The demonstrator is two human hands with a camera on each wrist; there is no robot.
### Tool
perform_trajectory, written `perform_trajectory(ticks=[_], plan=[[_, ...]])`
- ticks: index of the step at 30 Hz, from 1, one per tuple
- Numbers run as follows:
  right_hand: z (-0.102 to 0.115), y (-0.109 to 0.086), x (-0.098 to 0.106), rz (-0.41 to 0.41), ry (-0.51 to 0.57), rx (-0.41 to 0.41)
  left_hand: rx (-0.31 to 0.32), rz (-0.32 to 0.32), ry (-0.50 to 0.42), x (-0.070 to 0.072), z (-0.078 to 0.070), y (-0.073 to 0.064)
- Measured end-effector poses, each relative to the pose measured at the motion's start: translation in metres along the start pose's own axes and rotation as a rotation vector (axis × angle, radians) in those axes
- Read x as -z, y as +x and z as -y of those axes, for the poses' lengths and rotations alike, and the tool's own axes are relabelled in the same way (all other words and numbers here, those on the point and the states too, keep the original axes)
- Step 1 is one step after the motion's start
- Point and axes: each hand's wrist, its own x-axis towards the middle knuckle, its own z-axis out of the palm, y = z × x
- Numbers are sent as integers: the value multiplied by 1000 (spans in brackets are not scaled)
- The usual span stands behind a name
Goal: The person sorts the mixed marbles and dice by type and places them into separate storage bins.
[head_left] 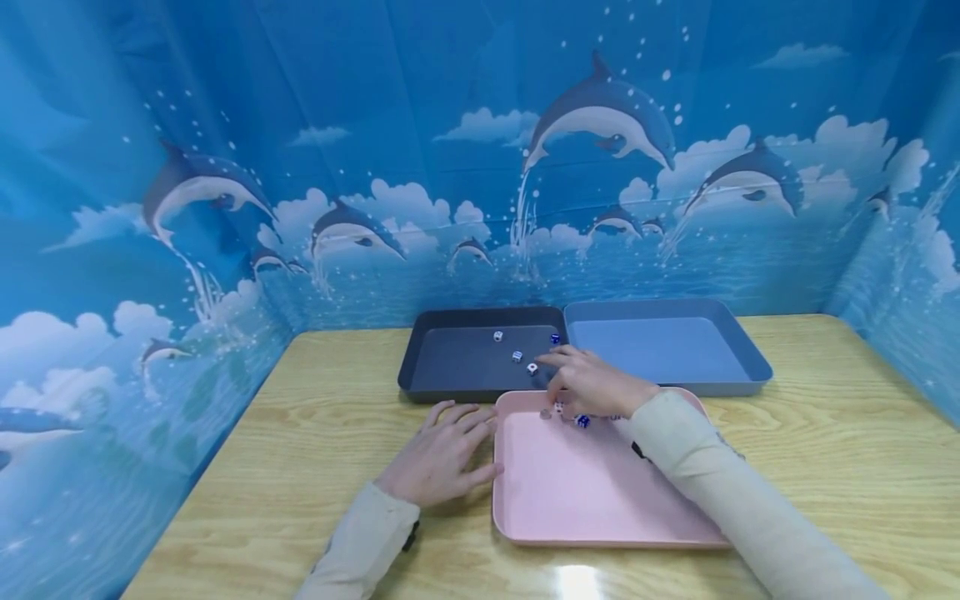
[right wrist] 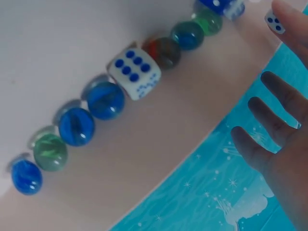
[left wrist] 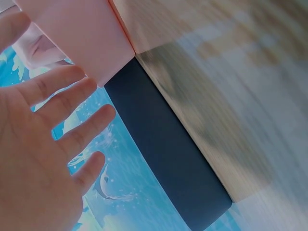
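Observation:
Above the far side of the pink tray (head_left: pixel 585 492), my right hand (head_left: pixel 596 379) pinches a white die (right wrist: pixel 275 21) with blue dots. Its forefinger bends down to the die, the thumb mostly hidden; the other fingers stretch out towards the dark tray (head_left: pixel 457 397). Along the pink tray's far wall lies a row of blue marbles (right wrist: pixel 77 126), green marbles (right wrist: pixel 50 152), a white die (right wrist: pixel 134 72) and a blue die (head_left: pixel 582 422). My left hand (head_left: pixel 450 454) lies with fingers spread, its fingertips touching the pink tray's left edge.
In the dark tray are white dice (head_left: pixel 517 357) and a blue die (head_left: pixel 555 338). Beside it stands a blue-grey tray (head_left: pixel 652 342) at the back right. The trays share a wooden table (head_left: pixel 322 417), with a dolphin-print curtain (head_left: pixel 450 125) behind and at the sides.

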Motion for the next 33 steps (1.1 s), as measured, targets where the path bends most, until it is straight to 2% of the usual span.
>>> perform_trajectory(ticks=[9,17,23,29,33], plan=[[0,4,10,-2,-5,-22,-25,-38,-6,-1,1,-1],[4,9,21,-17,61,-69,-28,-42,-10,-1,1,-1],[-1,25,33,-13,49,-74,-30,-43,-8,-2,2,-1],[-9,40,44,7,70,-133,-29,-42,-12,-1,2,-2],[-18,48,51,26,81,-201,-26,-35,-14,-2,2,-1]])
